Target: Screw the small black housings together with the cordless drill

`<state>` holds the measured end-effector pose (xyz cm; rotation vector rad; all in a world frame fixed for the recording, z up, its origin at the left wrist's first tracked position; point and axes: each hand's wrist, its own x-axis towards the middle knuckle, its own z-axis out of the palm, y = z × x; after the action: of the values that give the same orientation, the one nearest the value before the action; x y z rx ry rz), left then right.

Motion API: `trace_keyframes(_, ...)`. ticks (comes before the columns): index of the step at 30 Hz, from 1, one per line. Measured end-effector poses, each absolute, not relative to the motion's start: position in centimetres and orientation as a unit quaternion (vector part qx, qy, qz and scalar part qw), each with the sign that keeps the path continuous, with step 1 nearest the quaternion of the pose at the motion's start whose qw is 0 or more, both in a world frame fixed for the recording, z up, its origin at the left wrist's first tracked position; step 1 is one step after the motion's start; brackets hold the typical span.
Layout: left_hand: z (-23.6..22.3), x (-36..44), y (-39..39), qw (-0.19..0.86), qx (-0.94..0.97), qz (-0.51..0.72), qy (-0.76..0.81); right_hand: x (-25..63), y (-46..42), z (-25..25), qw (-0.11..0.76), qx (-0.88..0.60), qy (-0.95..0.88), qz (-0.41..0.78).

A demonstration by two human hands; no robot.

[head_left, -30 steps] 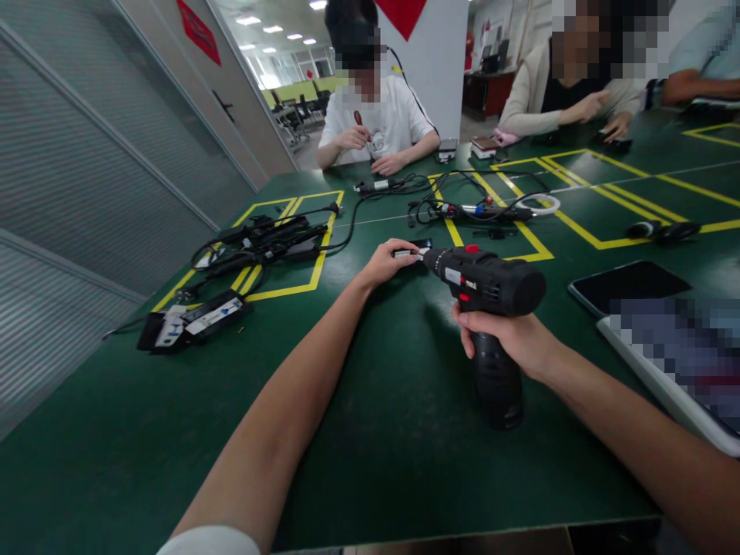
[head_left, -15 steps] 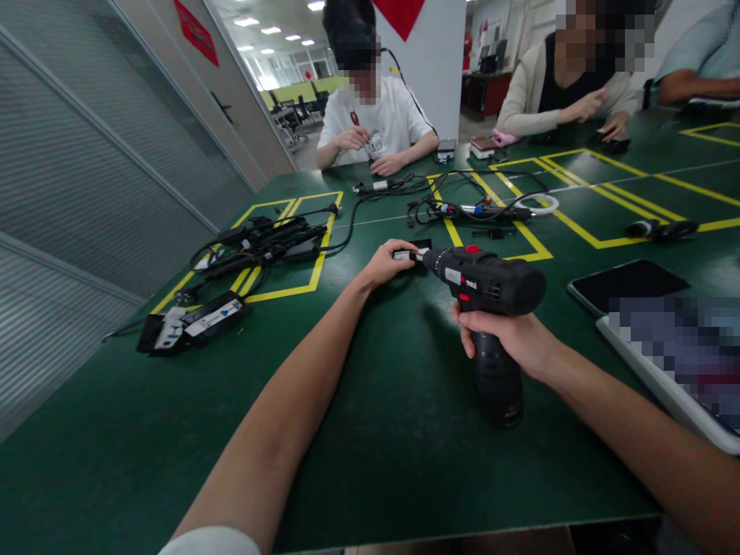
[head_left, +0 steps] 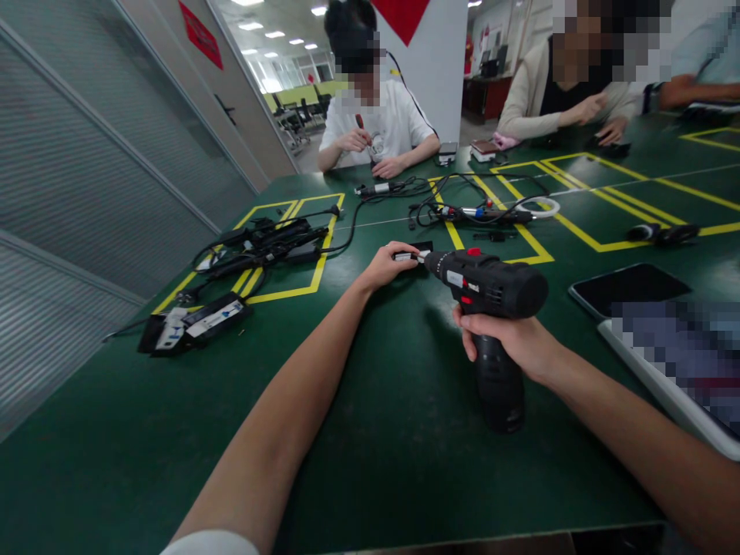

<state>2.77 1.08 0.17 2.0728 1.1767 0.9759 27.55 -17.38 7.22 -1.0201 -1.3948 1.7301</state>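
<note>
A black cordless drill (head_left: 491,285) is gripped by my right hand (head_left: 506,335), its body level and its chuck pointing away to the left. My left hand (head_left: 390,264) presses its fingers on a small black part with a pale top (head_left: 407,257), lying on the green table (head_left: 370,432). The drill's bit meets this part beside my left fingertips; the exact contact point is too small to tell. My palm covers some of the part.
Black cables and adapters (head_left: 271,247) lie in a heap at left, near a black piece with a white label (head_left: 216,317). Beyond my hands is a pen-like electric tool (head_left: 486,213) with its cord. A phone (head_left: 630,287) and a tablet (head_left: 618,339) lie at right. Several people sit opposite.
The view has shifted very slightly. Both hands and the drill hold nearly the same place on the black part.
</note>
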Motion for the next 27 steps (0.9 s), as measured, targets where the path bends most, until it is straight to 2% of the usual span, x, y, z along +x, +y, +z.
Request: trace_keyframes(27,0.53,2.65,0.83,0.280,0.782,0.355,0.428,27.40,-17.40,7.53,0.343,-0.403,-0.532,0.660)
